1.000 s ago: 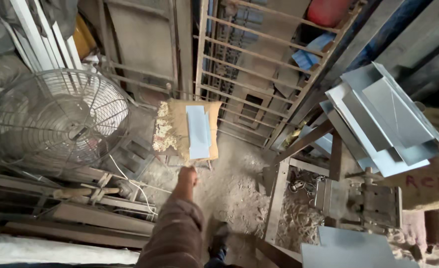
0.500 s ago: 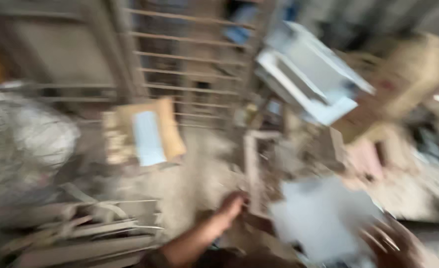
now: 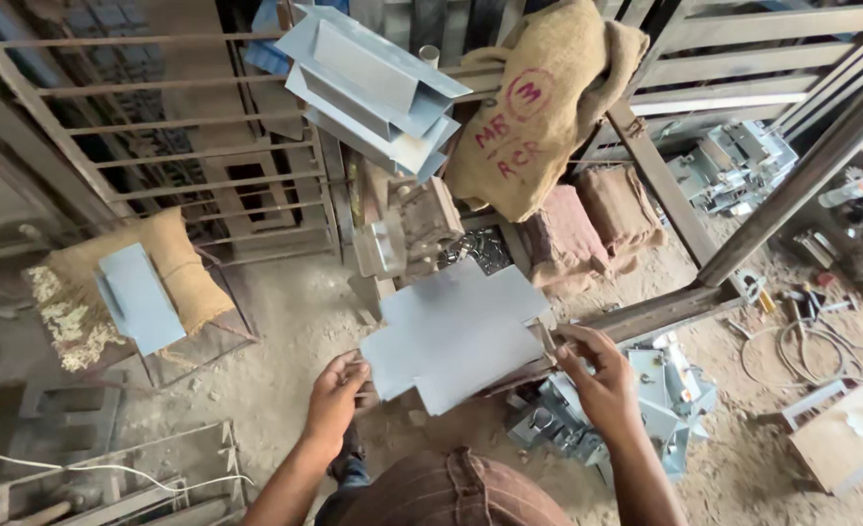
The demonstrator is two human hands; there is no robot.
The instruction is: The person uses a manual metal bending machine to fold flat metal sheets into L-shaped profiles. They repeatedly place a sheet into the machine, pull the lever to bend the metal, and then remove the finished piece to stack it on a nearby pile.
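A flat, notched grey sheet-metal blank (image 3: 456, 331) lies in front of me on a small work stand. My left hand (image 3: 336, 397) grips its near left corner. On the opposite side my right hand (image 3: 595, 368) pinches its right edge. Above the blank stands a stack of folded grey sheet-metal pieces (image 3: 373, 83). To the left, one more folded grey piece (image 3: 139, 297) rests on a burlap cushion (image 3: 183, 268).
A burlap sack (image 3: 548, 97) hangs over the metal frame bars (image 3: 665, 195) at the back. Finished metal parts (image 3: 655, 399) lie on the dirt floor at the right, near cables and tools (image 3: 802, 341). A barred gate (image 3: 188, 146) stands behind on the left.
The view swung right, away from the fan and cushion toward the work stand. My left hand came off the cushion side, and both hands now hold the flat blank.
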